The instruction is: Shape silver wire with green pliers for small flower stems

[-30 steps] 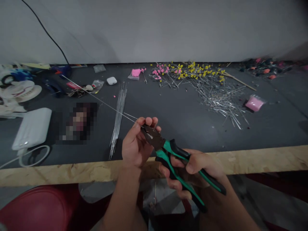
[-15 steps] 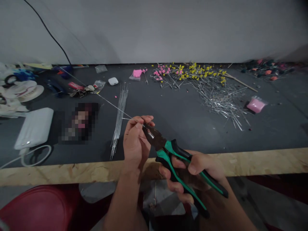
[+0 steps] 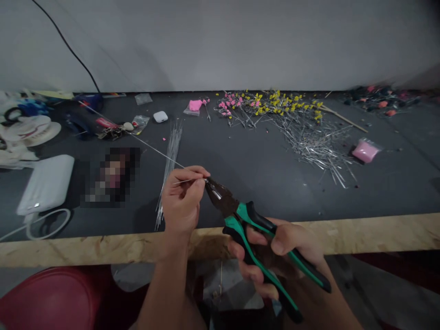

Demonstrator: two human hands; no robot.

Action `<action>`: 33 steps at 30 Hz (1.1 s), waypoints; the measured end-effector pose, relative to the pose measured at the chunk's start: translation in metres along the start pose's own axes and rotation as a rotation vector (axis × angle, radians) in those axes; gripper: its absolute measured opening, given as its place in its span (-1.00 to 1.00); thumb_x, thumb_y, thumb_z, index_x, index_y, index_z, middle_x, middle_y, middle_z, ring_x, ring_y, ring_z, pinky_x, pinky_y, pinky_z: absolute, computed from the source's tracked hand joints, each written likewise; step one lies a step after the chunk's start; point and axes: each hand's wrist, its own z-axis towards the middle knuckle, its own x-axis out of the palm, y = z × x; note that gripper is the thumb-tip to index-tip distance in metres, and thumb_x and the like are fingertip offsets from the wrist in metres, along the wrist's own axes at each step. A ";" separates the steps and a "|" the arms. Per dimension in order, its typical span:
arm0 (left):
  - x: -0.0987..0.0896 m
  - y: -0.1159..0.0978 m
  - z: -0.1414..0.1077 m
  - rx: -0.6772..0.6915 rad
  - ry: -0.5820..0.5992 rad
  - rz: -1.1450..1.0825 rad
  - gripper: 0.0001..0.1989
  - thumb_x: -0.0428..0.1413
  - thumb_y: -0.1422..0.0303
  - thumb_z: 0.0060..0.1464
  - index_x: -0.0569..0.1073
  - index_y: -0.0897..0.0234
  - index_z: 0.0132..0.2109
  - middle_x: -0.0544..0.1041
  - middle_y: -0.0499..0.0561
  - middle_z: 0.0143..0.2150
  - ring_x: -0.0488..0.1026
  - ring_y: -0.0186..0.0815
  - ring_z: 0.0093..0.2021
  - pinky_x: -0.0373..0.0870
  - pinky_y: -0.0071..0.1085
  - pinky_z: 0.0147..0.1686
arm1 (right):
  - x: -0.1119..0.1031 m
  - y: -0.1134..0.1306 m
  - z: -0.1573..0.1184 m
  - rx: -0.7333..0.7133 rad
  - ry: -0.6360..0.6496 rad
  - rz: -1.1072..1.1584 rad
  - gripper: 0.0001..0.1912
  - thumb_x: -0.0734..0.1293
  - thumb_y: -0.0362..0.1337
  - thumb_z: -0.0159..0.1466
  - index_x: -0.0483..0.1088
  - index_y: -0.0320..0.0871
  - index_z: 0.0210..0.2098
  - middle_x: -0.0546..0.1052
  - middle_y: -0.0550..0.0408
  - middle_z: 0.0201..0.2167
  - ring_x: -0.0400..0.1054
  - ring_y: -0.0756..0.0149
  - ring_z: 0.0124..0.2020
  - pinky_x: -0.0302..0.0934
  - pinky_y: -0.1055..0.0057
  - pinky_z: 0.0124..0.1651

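The right hand [image 3: 285,250] is wrapped around the green-and-black handles of the dark steel pliers [image 3: 254,229], fingers closed on the grips; the pliers' nose meets the end of 1 long thin silver wire [image 3: 151,149] at the left hand's fingertips. The left hand [image 3: 182,201] pinches that wire between thumb and forefinger, just above the pale chipboard edge of the dark grey worktop [image 3: 261,178]. The wire runs up and to the left over the worktop, uncut along its visible length. Judged from this, the work is midway: a bundle of straight uncut silver wires [image 3: 170,160] lies just beyond the left hand, and a large heap of short cut wire pieces [image 3: 316,144] lies further right. Near that heap sits a small clear bag of pink material [image 3: 365,150]. Further back lie wire stems tipped with pink and yellow beads [image 3: 264,103], a second small pink-filled bag [image 3: 194,105] and a white earbud case [image 3: 160,116], shut, contents hidden.
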 end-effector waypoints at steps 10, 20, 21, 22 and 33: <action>0.024 0.007 -0.022 0.027 -0.189 0.184 -0.90 0.16 0.50 0.07 0.49 0.23 -0.25 0.59 -0.01 -0.13 0.51 -0.34 -0.06 0.43 -0.38 -0.07 | -0.006 -0.005 0.013 -0.116 0.033 0.075 -0.89 0.23 -0.35 -0.02 0.20 -0.17 -0.45 0.40 0.02 -0.31 0.31 0.38 -0.44 0.23 0.50 -0.53; 0.010 0.008 -0.014 -0.098 -0.071 0.127 -0.87 0.10 0.42 0.12 0.56 0.21 -0.30 0.59 0.00 -0.17 0.48 -0.25 -0.02 0.35 -0.25 0.04 | -0.013 0.003 0.012 -0.110 0.049 0.068 -0.87 0.25 -0.34 -0.01 0.21 -0.16 -0.43 0.41 0.04 -0.31 0.30 0.36 -0.42 0.22 0.49 -0.54; 0.006 0.005 -0.010 -0.138 -0.035 0.135 -0.89 0.13 0.41 0.10 0.56 0.22 -0.32 0.59 0.01 -0.17 0.48 -0.25 -0.03 0.35 -0.26 0.04 | -0.013 0.003 0.011 -0.101 0.043 0.062 -0.88 0.24 -0.34 -0.01 0.21 -0.16 -0.43 0.41 0.04 -0.30 0.30 0.36 -0.42 0.22 0.49 -0.54; 0.002 0.002 -0.006 -0.188 0.012 0.139 -0.91 0.14 0.40 0.08 0.56 0.22 -0.33 0.59 0.03 -0.16 0.48 -0.24 -0.03 0.37 -0.28 0.01 | -0.013 0.004 0.010 -0.089 0.039 0.057 -0.88 0.24 -0.35 -0.02 0.21 -0.16 -0.44 0.41 0.04 -0.30 0.30 0.35 -0.42 0.23 0.48 -0.54; -0.034 -0.012 0.006 -0.477 0.280 0.282 -0.75 0.19 0.28 0.05 0.57 0.18 -0.09 0.55 0.09 -0.02 0.47 -0.26 -0.09 0.40 -0.44 -0.14 | -0.020 -0.003 0.014 -0.051 0.081 0.038 -0.88 0.25 -0.35 0.02 0.18 -0.16 -0.43 0.40 0.01 -0.27 0.30 0.33 -0.38 0.28 0.43 -0.51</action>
